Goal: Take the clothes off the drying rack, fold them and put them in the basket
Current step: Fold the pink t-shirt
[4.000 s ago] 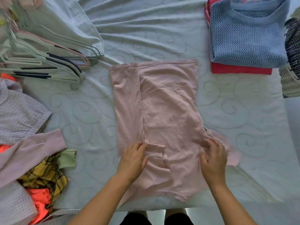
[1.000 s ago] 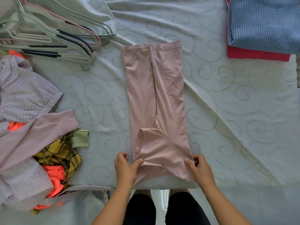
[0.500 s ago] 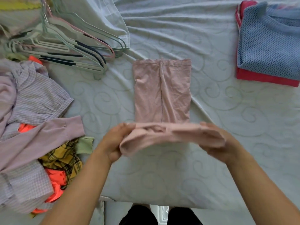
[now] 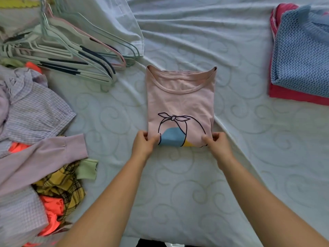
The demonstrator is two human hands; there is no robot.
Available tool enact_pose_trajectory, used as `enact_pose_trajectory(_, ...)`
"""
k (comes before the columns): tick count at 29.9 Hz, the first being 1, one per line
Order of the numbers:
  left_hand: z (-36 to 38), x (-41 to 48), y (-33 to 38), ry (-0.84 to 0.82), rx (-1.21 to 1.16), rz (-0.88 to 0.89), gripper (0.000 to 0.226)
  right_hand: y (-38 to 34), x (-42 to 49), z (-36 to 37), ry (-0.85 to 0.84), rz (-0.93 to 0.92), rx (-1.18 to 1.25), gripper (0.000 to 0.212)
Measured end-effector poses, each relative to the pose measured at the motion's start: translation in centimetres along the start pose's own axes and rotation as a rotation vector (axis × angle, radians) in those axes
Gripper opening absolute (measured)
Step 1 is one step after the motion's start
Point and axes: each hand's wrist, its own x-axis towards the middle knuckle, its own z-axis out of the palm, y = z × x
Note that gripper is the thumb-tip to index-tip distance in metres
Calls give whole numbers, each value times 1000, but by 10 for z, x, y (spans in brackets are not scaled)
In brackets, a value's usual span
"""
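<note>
A pink T-shirt lies folded into a rectangle in the middle of the pale bed sheet, neckline far from me, a printed drawing with a blue patch facing up. My left hand pinches its near left corner. My right hand pinches its near right corner. Both thumbs lie on top of the fabric. No basket or drying rack shows in the head view.
A stack of folded clothes, a blue knit sweater on a red garment, lies at the far right. Several hangers are piled at the far left. A heap of unfolded clothes covers the left edge.
The near half of the long pink strip was lifted by both hands and folded over away from me. It now lies flat as a compact rectangle, printed side up, hands at its near edge.
</note>
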Motion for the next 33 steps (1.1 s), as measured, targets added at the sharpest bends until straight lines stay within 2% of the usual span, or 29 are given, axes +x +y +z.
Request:
enact_pose_trajectory(2,3,-4,3,-37,-5,4,49,2,-3,3,17,4,34,22)
enact_pose_trajectory(3,2,-4,6,-46,-19,-2,45,1,-2,2,11,7,33,22)
enact_pose_trajectory(5,-3,-5,7,-41,-69,5,21,-1,-3,-2,-17,14,7,12)
enact_pose_trajectory(6,-6,-8,4,-39,-80,9,17,0,-7,-4,-31,17,-15,11)
enact_pose_trajectory(10,-22,-41,-27,-126,-105,-84,17,30,-37,-8,-73,88,-167,20)
enact_pose_trajectory(12,-29,-55,-45,-180,-95,-161,20,47,-54,-1,-21,95,-144,19)
enact_pose_trajectory(14,-34,-56,-53,-193,-91,-159,32,51,-65,7,53,89,-23,20)
enact_pose_trajectory(17,-35,-44,-39,-194,-197,-135,16,43,-67,16,90,119,108,38)
enact_pose_trajectory(19,-34,-36,-24,-240,-233,-164,15,36,-65,18,46,177,182,33)
enact_pose_trajectory(23,-39,-42,2,-340,-346,-282,10,24,-70,14,-118,274,510,19)
enact_pose_trajectory(25,-47,-55,19,-357,-422,-238,12,13,-79,3,-145,240,672,11)
enact_pose_trajectory(28,-57,-84,53,-392,-541,-110,20,-6,-97,-22,-206,149,803,16)
enact_pose_trajectory(33,-43,-120,130,-462,-636,-69,27,-49,-103,-91,-305,-39,822,19)
